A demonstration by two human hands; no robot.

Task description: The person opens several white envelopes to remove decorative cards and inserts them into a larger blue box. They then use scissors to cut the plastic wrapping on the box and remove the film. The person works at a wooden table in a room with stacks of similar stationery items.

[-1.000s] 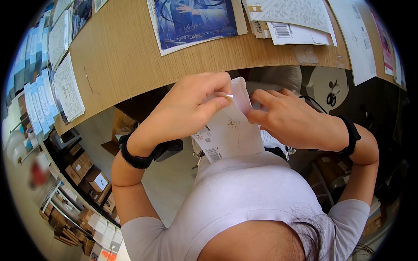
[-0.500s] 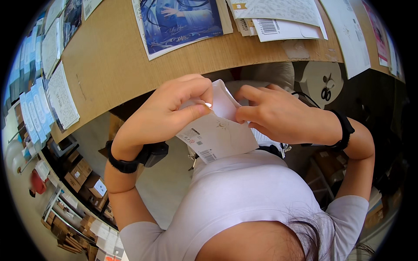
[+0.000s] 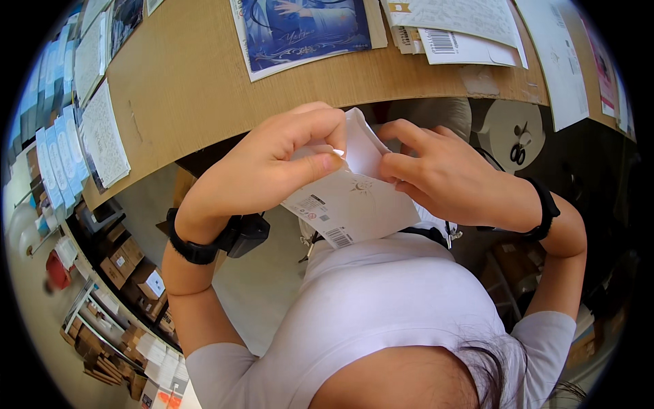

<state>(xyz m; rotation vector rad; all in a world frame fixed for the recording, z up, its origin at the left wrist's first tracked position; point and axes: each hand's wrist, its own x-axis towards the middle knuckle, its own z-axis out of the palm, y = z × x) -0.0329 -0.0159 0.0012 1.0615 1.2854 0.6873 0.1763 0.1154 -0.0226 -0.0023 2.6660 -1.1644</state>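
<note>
A white paper envelope, printed with a barcode and a small sun-and-moon design, is held in front of my body with its mouth spread apart. My left hand pinches the envelope's left edge between thumb and fingers; a small white bit shows at the thumb tip. With curled fingers my right hand grips the opposite side of the mouth. The pale inside shows between the two hands. Whether anything lies deeper in it is hidden.
Beyond my hands runs the wooden table edge. On it lie a blue illustrated print, a stack of white envelopes and paper packs. Black scissors rest on a round white surface below. Cardboard boxes fill shelves at left.
The view has shifted a little, so the table and hands sit slightly differently in it. Both hands keep their hold on the envelope, with hardly any change of grip.
</note>
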